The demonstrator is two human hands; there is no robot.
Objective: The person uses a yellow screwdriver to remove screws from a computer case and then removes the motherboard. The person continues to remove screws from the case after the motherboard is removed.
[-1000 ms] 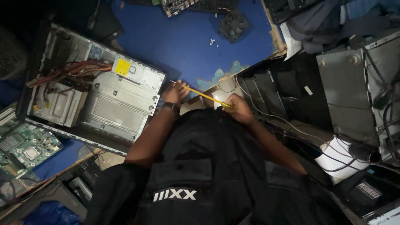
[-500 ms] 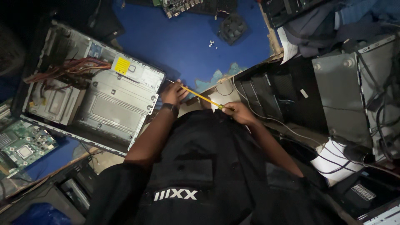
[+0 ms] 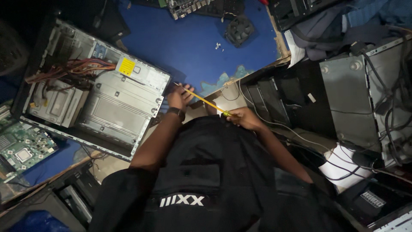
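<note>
On the blue surface point(image 3: 206, 47), seen from my head camera, lies an opened computer case point(image 3: 98, 92), side panel off, drive cage, metal bay and a bundle of coloured wires point(image 3: 73, 68) exposed. To its lower left a green circuit board point(image 3: 21, 148) rests apart; a second grey case point(image 3: 360, 99) stands on edge at right among trailing cables. A small black fan point(image 3: 239, 30) and a few loose screws point(image 3: 219, 45) lie on the surface, well apart from the case. My right hand point(image 3: 244, 118) is closed around the handle of a yellow screwdriver point(image 3: 204, 99); my left hand point(image 3: 179, 96), a watch at its wrist, touches the shaft near the tip, fingers loosely curled, just beside the case's near corner. Judged from this: the case is already opened and some screws are out; the tip is not seated on any screw I can see.
</note>
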